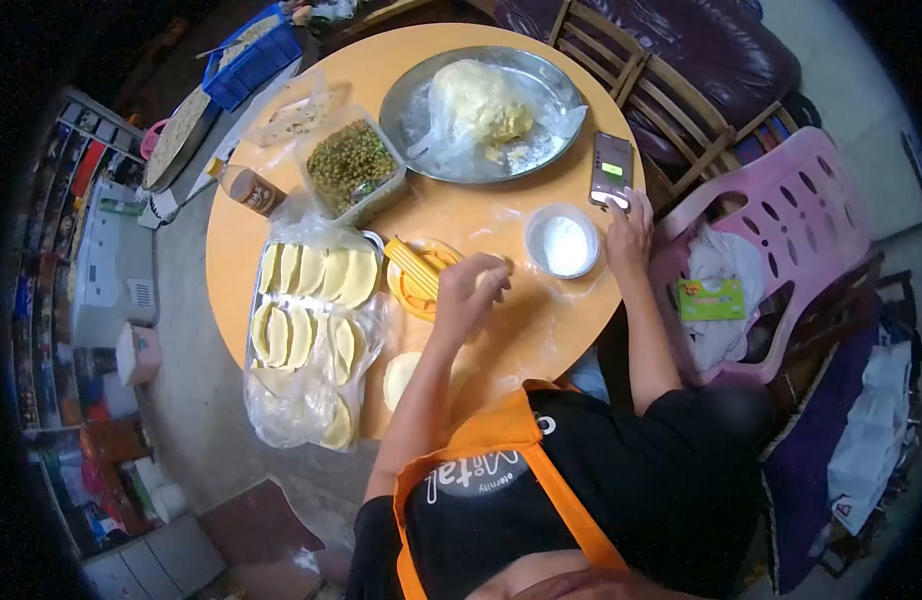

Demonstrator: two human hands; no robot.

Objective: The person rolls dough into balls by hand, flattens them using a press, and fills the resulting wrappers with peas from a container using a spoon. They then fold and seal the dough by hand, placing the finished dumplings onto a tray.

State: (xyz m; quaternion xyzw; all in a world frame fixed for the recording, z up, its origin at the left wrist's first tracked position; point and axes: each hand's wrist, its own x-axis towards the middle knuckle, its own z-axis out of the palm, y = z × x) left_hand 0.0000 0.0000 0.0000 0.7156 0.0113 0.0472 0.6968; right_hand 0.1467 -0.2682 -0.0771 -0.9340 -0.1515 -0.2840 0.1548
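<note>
My left hand (469,292) is closed above the middle of the table, its fingers curled; whatever they may hold is hidden. Beside it lies a yellow plastic dumpling press (413,276). A flat round dough wrapper (401,378) rests near the table edge by my left forearm. My right hand (629,236) reaches out with fingers extended, fingertips touching the lower end of a smartphone (612,165) with a lit screen. A bowl of white flour (564,246) stands just left of that hand.
A plastic-covered tray (249,345) holds several folded dumplings. Behind stand a tub of chopped filling (353,168), a brown bottle (253,192) and a round metal pan (406,95) with a large dough lump (478,100). A pink chair (771,200) stands right of the round table (461,215).
</note>
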